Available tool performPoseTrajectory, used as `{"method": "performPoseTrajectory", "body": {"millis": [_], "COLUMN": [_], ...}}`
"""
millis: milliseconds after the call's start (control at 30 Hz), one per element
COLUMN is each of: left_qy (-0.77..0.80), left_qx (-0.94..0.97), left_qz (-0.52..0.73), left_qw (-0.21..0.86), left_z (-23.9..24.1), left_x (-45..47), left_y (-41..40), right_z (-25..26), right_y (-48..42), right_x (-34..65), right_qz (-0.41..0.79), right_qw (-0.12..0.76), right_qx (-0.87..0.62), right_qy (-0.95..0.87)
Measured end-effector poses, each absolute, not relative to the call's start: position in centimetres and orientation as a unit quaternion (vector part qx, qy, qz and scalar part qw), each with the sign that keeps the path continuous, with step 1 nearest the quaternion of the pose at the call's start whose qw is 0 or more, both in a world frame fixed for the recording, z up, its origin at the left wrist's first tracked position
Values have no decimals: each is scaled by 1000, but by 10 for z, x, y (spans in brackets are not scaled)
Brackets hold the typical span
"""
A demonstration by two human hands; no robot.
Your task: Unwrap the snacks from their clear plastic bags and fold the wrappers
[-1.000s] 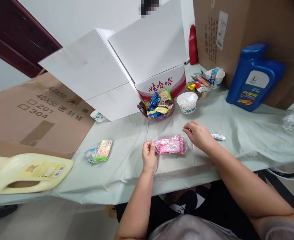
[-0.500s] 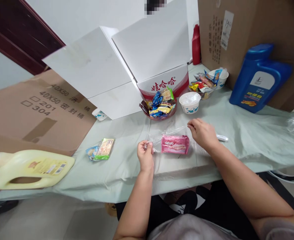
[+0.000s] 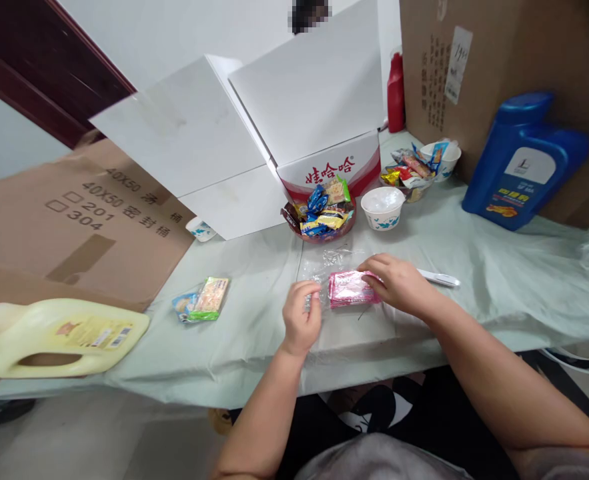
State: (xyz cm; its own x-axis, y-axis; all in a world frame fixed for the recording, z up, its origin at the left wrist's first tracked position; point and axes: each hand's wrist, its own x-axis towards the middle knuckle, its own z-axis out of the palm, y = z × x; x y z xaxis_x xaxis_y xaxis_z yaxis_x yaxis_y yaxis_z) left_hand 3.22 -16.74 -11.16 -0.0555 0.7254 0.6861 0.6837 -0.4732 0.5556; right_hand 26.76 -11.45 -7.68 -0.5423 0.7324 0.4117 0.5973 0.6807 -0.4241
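A pink wafer pack (image 3: 347,291) lies flat on the cloth-covered table in front of me, with glare across its top. Clear plastic bag film (image 3: 321,267) spreads over and to the left of it. The fingers of my right hand (image 3: 397,285) rest over the pack's right end, thumb at its near side. On the left, my left hand (image 3: 301,320) has thumb and fingers curled together at the edge of the film. A white knife-like tool (image 3: 439,277) lies just beyond my right wrist.
Behind stand a bowl of snacks (image 3: 319,230), a paper bowl with plastic (image 3: 382,208) and a second snack bowl (image 3: 408,177). To the left are wrapped snacks (image 3: 207,300) and a yellow jug (image 3: 69,333); at right, a blue jug (image 3: 519,167). White boxes (image 3: 224,200) stand at the back.
My right hand has come down and left from the raised film onto the pack's right end. My left hand has shifted slightly right; the film now lies lower.
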Motion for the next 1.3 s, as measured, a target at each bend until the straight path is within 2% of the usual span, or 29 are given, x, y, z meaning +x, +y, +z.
{"method": "performPoseTrajectory", "body": {"millis": [100,167,300,400,567,700,833,967,1067,1233,1300], "left_qy": [514,544,580,598,588,564,514,485,464,397,378], "left_qx": [791,795,782,760,748,757,790,818,851,908,916], "left_qz": [328,260,224,250,285,302,281,217,168,129,113], "left_qw": [52,64,52,60,119,134,182,222,181,-24,-68], "left_z": [-107,-111,-121,-120,-109,-94,-81,-75,-73,-68,-67], "left_x": [32,27,10,0,-10,-11,-8,-3,-1,3,5], "left_y": [-151,-137,-126,-129,-134,-144,-161,-172,-175,-190,-201], "right_z": [-83,-89,-97,-97,-89,-76,-63,-56,-56,-56,-55], "right_y": [-112,-108,-100,-99,-96,-99,-112,-123,-126,-127,-129], "right_x": [264,266,275,278,277,280,288,295,296,295,295], "right_qz": [94,82,42,67,85,124,209,298,326,327,318], "right_qw": [149,106,110,104,173,191,193,135,115,86,66], "right_qx": [-455,-513,-550,-515,-485,-483,-359,-253,-233,-235,-245], "right_qy": [-873,-848,-827,-848,-853,-846,-889,-911,-909,-911,-914]}}
